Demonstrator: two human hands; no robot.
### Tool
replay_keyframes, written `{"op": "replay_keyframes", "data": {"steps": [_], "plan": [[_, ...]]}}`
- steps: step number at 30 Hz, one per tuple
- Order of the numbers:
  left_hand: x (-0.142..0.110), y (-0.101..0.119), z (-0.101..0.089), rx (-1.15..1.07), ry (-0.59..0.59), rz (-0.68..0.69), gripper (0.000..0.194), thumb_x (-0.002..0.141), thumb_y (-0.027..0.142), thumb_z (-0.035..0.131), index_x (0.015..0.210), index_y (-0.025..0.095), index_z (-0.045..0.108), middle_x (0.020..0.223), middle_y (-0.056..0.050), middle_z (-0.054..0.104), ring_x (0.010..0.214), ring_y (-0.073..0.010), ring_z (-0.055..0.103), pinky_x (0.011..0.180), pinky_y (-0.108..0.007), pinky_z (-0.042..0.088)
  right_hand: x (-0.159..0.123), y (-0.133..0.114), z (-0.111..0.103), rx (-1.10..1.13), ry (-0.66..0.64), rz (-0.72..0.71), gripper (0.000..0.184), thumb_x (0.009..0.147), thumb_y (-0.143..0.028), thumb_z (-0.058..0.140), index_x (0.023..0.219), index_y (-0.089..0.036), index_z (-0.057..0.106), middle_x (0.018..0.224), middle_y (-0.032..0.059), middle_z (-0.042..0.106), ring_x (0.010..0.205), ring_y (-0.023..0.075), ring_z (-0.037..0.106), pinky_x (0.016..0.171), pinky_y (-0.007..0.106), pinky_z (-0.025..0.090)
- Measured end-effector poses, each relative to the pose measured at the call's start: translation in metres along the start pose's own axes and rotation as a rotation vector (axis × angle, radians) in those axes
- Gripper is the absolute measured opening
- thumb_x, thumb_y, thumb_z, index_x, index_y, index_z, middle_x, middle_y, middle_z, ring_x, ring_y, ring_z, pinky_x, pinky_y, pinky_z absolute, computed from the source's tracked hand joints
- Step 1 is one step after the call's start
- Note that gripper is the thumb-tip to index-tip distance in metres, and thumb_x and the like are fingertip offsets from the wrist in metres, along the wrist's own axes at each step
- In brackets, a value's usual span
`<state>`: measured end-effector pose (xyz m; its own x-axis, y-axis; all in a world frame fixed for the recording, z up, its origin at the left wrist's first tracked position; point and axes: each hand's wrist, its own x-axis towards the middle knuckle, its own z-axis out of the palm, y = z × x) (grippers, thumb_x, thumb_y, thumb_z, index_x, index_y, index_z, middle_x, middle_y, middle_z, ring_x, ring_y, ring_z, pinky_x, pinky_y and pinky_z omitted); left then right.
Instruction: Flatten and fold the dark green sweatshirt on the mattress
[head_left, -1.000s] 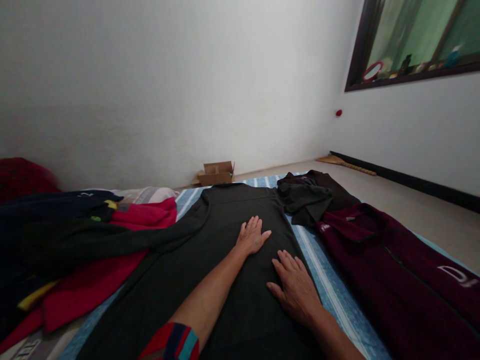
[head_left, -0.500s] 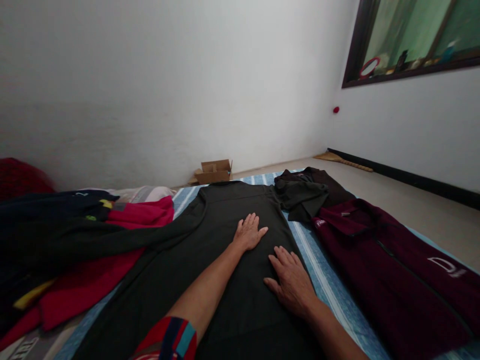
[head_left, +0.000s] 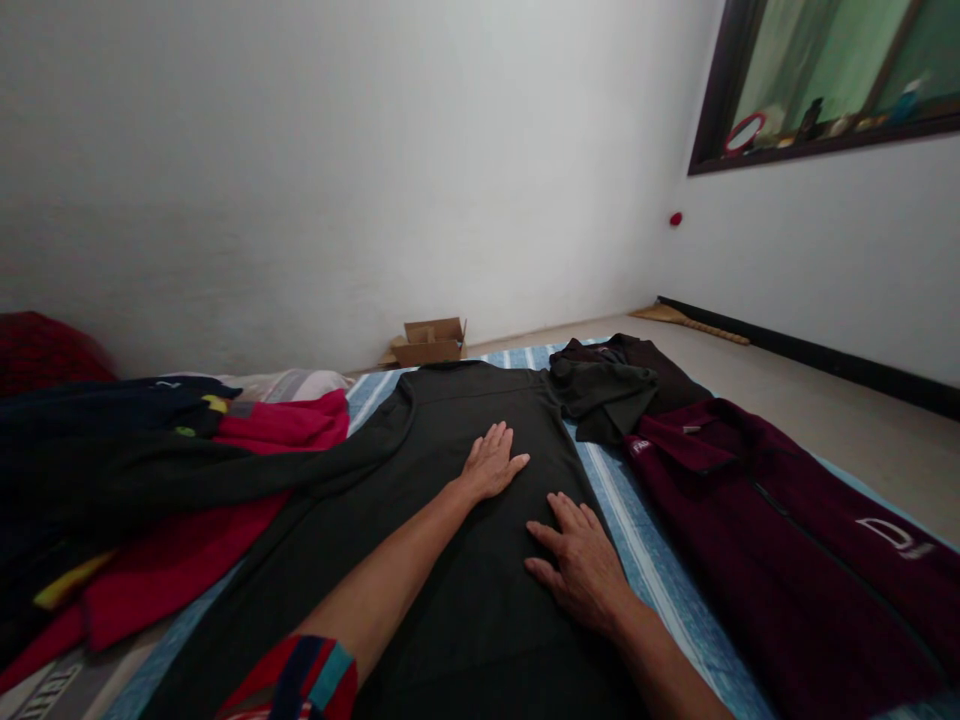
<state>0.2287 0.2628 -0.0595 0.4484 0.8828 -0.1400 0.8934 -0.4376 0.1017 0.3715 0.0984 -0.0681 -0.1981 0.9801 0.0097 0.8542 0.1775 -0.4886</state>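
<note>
A dark green long-sleeved shirt [head_left: 450, 400] lies spread out, back side up, its collar toward the wall. Flat on the middle of its back rests my left hand [head_left: 491, 462], fingers stretched forward. My right hand [head_left: 581, 555] lies lower down near the shirt's right edge, fingers spread and palm down. One sleeve stretches left over other clothes; the right sleeve [head_left: 611, 395] is bunched beside the shoulder. Neither hand grips the cloth.
A maroon zip garment [head_left: 780, 540] lies folded at right, with a dark brown garment [head_left: 660, 365] behind it. Pink-red clothing [head_left: 180, 570] and navy clothing [head_left: 112, 410] are heaped at left. Under everything is a blue striped sheet [head_left: 645, 540]. Beyond stands an open cardboard box [head_left: 427, 350].
My left hand has slid slightly to the left and forward over the shirt. My right hand stays nearly in place, its fingers spread a little wider.
</note>
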Motion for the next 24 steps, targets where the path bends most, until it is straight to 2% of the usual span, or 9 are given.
{"op": "replay_keyframes", "data": {"steps": [6, 10, 13, 16, 19, 21, 24], "plan": [[-0.028, 0.01, 0.009, 0.002, -0.038, 0.007, 0.074, 0.086, 0.061, 0.019, 0.143, 0.012, 0.024, 0.152, -0.011, 0.012, 0.14, -0.0234, 0.005, 0.11, -0.044, 0.011, 0.0, 0.0, 0.001, 0.021, 0.036, 0.002, 0.036, 0.086, -0.041, 0.049, 0.118, -0.029, 0.06, 0.142, 0.0086, 0.037, 0.134, 0.0255, 0.026, 0.108, 0.046, 0.016], [-0.03, 0.009, 0.014, 0.017, -0.017, 0.004, 0.074, 0.087, 0.061, 0.018, 0.143, 0.012, 0.022, 0.152, -0.011, 0.012, 0.14, -0.0238, 0.004, 0.11, -0.046, 0.011, 0.0, 0.001, 0.003, 0.027, 0.078, -0.005, 0.032, 0.088, -0.039, 0.046, 0.111, -0.027, 0.065, 0.139, 0.0083, 0.042, 0.131, 0.0247, 0.031, 0.108, 0.045, 0.019], [-0.029, 0.008, 0.013, 0.02, -0.027, 0.008, 0.074, 0.086, 0.061, 0.019, 0.143, 0.012, 0.023, 0.152, -0.011, 0.012, 0.14, -0.0244, 0.004, 0.11, -0.047, 0.011, 0.001, 0.002, 0.005, 0.031, 0.158, -0.01, 0.03, 0.089, -0.035, 0.043, 0.102, -0.024, 0.068, 0.131, 0.0077, 0.05, 0.125, 0.0234, 0.04, 0.106, 0.041, 0.025], [-0.028, 0.009, 0.007, 0.023, -0.042, 0.003, 0.073, 0.086, 0.06, 0.021, 0.142, 0.013, 0.026, 0.151, -0.012, 0.014, 0.139, -0.0255, 0.006, 0.109, -0.049, 0.013, 0.002, 0.003, 0.007, 0.006, 0.285, 0.02, 0.028, 0.09, -0.029, 0.041, 0.093, -0.021, 0.068, 0.118, 0.0083, 0.058, 0.113, 0.0215, 0.05, 0.098, 0.035, 0.035], [-0.024, 0.017, -0.004, 0.035, -0.041, -0.006, 0.069, 0.086, 0.056, 0.026, 0.139, 0.012, 0.031, 0.15, -0.014, 0.019, 0.139, -0.0268, 0.01, 0.108, -0.051, 0.015, 0.004, 0.006, 0.008, -0.048, 0.391, 0.078, 0.026, 0.09, -0.025, 0.04, 0.086, -0.02, 0.065, 0.102, 0.0087, 0.061, 0.099, 0.0199, 0.054, 0.087, 0.031, 0.04], [-0.017, 0.028, -0.012, 0.041, -0.012, 0.02, 0.064, 0.086, 0.051, 0.031, 0.136, 0.012, 0.034, 0.149, -0.014, 0.022, 0.139, -0.027, 0.013, 0.108, -0.05, 0.016, 0.005, 0.007, 0.009, -0.089, 0.423, 0.119, 0.024, 0.09, -0.023, 0.04, 0.082, -0.019, 0.063, 0.091, 0.0077, 0.06, 0.091, 0.0189, 0.055, 0.081, 0.03, 0.04], [-0.001, 0.054, -0.022, 0.03, 0.082, 0.131, 0.059, 0.084, 0.042, 0.038, 0.136, 0.013, 0.034, 0.148, -0.013, 0.026, 0.138, -0.0255, 0.017, 0.109, -0.045, 0.019, 0.005, 0.008, 0.009, -0.145, 0.447, 0.166, 0.021, 0.089, -0.021, 0.042, 0.079, -0.019, 0.06, 0.083, 0.0064, 0.058, 0.084, 0.0185, 0.054, 0.076, 0.029, 0.039]]}}
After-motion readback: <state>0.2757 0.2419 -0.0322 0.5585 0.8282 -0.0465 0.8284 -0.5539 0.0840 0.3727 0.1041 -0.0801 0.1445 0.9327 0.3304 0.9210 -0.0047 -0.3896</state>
